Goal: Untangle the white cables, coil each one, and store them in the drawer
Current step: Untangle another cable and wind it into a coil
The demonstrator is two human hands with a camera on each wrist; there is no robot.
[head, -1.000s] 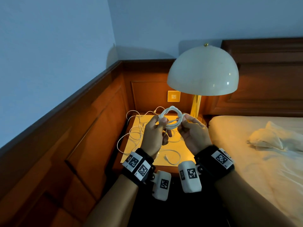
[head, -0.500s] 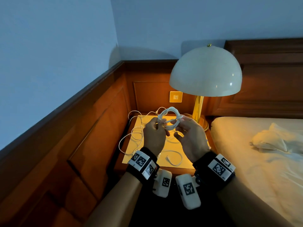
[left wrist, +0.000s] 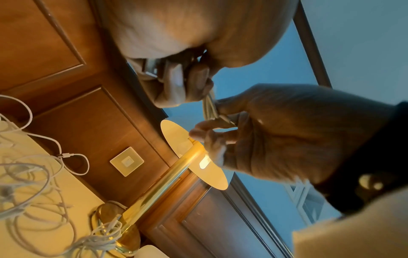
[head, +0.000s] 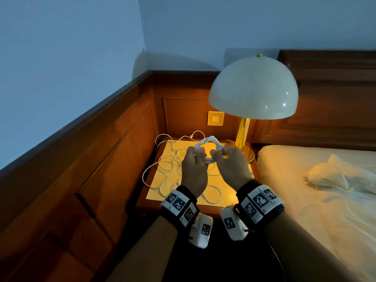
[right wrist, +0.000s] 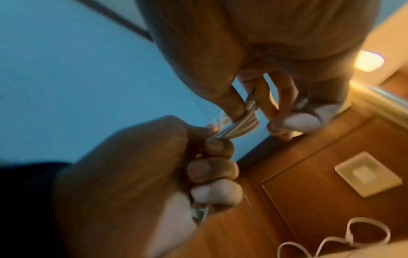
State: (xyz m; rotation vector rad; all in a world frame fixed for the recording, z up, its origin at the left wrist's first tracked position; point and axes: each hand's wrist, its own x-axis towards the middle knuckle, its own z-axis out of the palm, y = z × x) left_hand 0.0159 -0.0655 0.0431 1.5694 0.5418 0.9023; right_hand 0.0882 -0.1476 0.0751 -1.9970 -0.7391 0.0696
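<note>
A coiled white cable (head: pixel 208 146) hangs in the air above the nightstand (head: pixel 227 192), held between both hands. My left hand (head: pixel 193 159) grips the coil's left side with curled fingers. My right hand (head: pixel 223 157) pinches its right side. The left wrist view shows the bundled strands (left wrist: pixel 209 108) pinched in the right hand's fingertips. In the right wrist view the same strands (right wrist: pixel 238 122) run between the two hands. More loose white cables (head: pixel 168 165) lie tangled on the lit nightstand top, some hidden under my hands. No drawer is visible.
A brass lamp (head: pixel 243 137) with a white dome shade (head: pixel 253 90) stands at the nightstand's back right. A wall switch plate (head: pixel 215 118) sits on the wood panelling behind. The bed (head: pixel 317 192) lies to the right, wood wall panels to the left.
The hands have sunk slightly in the picture and come closer together on the coil. The right hand's fingers have shifted their pinch on the coil's right side.
</note>
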